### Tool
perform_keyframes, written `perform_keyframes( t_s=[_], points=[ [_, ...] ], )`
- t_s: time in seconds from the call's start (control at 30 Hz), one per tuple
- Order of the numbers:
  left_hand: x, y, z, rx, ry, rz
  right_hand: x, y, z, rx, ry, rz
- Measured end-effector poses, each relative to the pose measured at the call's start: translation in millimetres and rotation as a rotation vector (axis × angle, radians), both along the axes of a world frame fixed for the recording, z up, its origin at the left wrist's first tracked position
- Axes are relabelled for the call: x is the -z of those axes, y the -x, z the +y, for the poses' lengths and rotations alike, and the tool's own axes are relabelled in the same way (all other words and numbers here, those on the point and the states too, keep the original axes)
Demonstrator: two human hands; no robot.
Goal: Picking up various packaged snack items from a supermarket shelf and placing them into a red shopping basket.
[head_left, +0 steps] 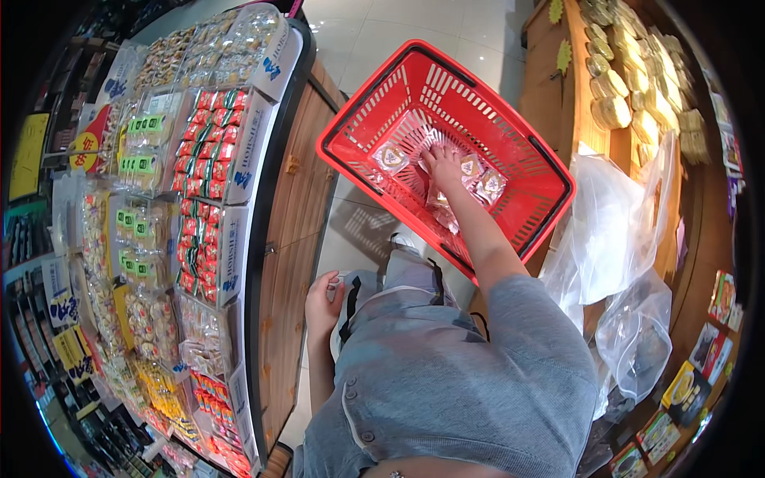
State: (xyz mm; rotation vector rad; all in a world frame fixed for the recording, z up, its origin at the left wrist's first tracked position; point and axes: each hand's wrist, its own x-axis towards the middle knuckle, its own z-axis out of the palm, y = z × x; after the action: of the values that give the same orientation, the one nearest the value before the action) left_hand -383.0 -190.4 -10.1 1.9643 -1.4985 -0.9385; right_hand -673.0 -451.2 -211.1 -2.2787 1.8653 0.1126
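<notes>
A red plastic shopping basket (529,206) with a black-trimmed rim stands in front of me. Several small clear-wrapped packets (391,158) lie on its slatted bottom, mostly gathered towards the right. My right hand (443,167) reaches down inside, its fingers spread over the packets and touching them. Nothing shows lifted in it. Beside my left leg hangs my left hand (324,302), empty, with loosely bent fingers and the thumb apart. It is nearest to the wood-grain cabinet front.
A wood-grain display counter (299,179) runs along my left, bearing clear bins of wrapped snacks (209,143). On the right, a wooden shelf (541,77) carries stacked packages (612,98). Clear plastic bags (609,227) hang near my right elbow. Pale floor tiles (412,21) lie beyond the basket.
</notes>
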Motion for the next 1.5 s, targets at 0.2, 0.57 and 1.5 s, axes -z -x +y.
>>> perform_keyframes(
  t_s=[0.2, 0.57, 1.5],
  points=[
    [-6.0, -1.2, 3.6, -0.060, -0.105, -0.041, -14.8, 0.9, -29.2, -0.083, -0.023, -0.018],
    [-2.8, 0.0, -6.9, -0.015, -0.089, -0.016, -23.1, 18.8, 17.1, -0.140, -0.412, 0.031],
    [5.4, 6.1, 20.3, -0.061, -0.094, -0.006, -22.2, 44.6, -24.4, -0.029, -0.704, -0.280]
  ],
)
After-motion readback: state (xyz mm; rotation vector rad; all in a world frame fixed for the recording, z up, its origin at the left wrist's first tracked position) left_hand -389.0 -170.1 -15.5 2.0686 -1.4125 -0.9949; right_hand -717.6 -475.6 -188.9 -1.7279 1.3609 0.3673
